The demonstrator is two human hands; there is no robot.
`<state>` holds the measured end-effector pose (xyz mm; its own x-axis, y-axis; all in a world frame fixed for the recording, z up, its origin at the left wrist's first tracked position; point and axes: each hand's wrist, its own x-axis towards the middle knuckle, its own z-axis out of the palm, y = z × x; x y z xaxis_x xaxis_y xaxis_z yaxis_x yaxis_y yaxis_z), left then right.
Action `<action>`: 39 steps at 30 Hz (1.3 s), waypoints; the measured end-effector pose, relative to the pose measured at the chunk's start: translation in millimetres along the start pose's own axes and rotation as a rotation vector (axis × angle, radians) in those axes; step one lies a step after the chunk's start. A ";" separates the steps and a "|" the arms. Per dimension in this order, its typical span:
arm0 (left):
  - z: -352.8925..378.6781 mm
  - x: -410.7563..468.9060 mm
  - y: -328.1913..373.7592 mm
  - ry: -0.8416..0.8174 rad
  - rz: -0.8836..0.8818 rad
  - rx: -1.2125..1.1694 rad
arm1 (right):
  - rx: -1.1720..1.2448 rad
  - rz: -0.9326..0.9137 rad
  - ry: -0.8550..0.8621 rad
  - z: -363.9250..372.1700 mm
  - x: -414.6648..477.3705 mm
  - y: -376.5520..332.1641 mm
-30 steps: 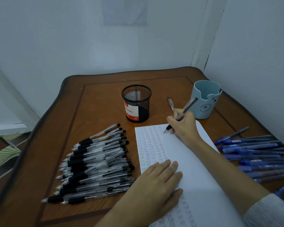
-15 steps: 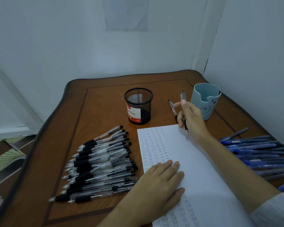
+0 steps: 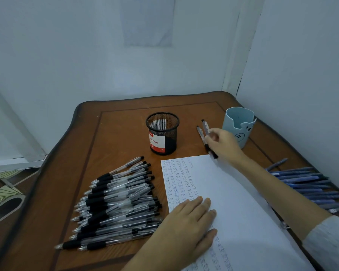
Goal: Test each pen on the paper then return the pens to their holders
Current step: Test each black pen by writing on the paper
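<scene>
two hands in view. left hand (image 3: 190, 227): flat, fingers straight, pressing the near left part of the paper (image 3: 239, 192); grips nothing. right hand (image 3: 222, 143): fingers curled round a black pen (image 3: 205, 126), low over the table (image 3: 115, 133) just past the paper's far edge; the grip end shows below the palm and the clicker end points away. whether the pen rests on the wood cannot be told. second pen (image 3: 200, 133): lies on the table just left of the held one, nearly parallel. mesh cup (image 3: 162, 133): upright, left of the right hand, no pens seen inside. blue cup (image 3: 239, 124): upright, just behind the right hand. black pile (image 3: 115, 202): many pens, left of the paper. blue row (image 3: 305, 184): pens right of the paper, beyond the forearm. paper: columns of small test marks down its left side. judged step: setting a tested pen beside the second one, neither in a holder. hazards: a round barrel let go on bare wood may roll toward the paper or back among untested stock, spoiling the count; the knuckles, so near the blue cup, could tip it on withdrawal; a black pen dropped in the blue cup would be misfiled; lifting the left hand lets the sheet slide.
</scene>
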<state>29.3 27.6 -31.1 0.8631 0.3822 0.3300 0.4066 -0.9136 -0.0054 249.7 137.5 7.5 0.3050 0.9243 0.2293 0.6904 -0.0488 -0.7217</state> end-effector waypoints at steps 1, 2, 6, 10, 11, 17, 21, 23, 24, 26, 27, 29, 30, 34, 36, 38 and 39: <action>0.5 0.4 0.0 -0.007 -0.001 -0.002 | -0.065 -0.024 0.020 3.9 5.9 0.9; 1.5 1.0 -0.3 -0.011 -0.004 -0.006 | -0.107 -0.039 0.037 8.2 12.2 2.8; 7.3 1.8 -1.6 0.002 -0.008 -0.028 | -0.196 -0.012 0.067 29.1 33.0 14.1; 13.5 3.0 -2.4 0.020 -0.019 -0.003 | -0.211 0.016 0.111 41.1 38.4 16.3; 13.7 3.0 -2.3 0.023 -0.020 -0.003 | -0.215 0.017 0.116 41.7 37.4 16.1; 9.1 1.1 -0.8 -0.004 -0.002 0.004 | -0.215 -0.044 0.143 25.5 16.9 11.4; 1.6 -1.5 0.8 -0.011 0.003 0.013 | -0.149 -0.113 0.006 7.4 -9.6 8.3; -4.5 -2.7 3.0 0.002 0.001 -0.010 | -0.121 -0.117 -0.055 0.5 -24.8 5.6; -6.6 -3.0 3.2 0.008 -0.007 -0.032 | -0.100 -0.111 -0.076 -1.3 -30.6 5.2; -14.9 -7.1 5.5 0.030 -0.029 -0.025 | -0.042 -0.087 -0.114 -3.9 -45.2 0.1; -20.0 -10.9 6.5 0.039 -0.048 -0.010 | -0.012 -0.074 -0.131 -4.0 -52.3 -3.9; -33.7 -22.5 7.7 0.057 -0.115 0.004 | 0.042 -0.067 -0.156 -1.1 -65.2 -14.0; -40.7 -29.9 6.4 0.079 -0.164 0.004 | 0.073 -0.071 -0.172 1.6 -71.3 -20.3; -59.5 -65.2 -13.1 0.239 -0.395 -0.036 | 0.234 -0.067 -0.283 16.5 -94.2 -51.1; -65.6 -80.0 -25.6 0.317 -0.522 -0.033 | 0.298 -0.104 -0.344 24.7 -104.1 -65.4; -67.8 -90.4 -35.8 0.378 -0.645 -0.057 | 0.303 -0.171 -0.401 32.1 -110.0 -76.1; -67.1 -94.6 -39.6 0.394 -0.695 -0.072 | 0.287 -0.200 -0.428 35.8 -111.7 -80.2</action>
<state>-88.5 18.3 1.2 0.2452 0.8022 0.5444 0.7803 -0.4965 0.3802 136.8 51.7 16.5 -0.1489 0.9792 0.1379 0.4827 0.1936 -0.8541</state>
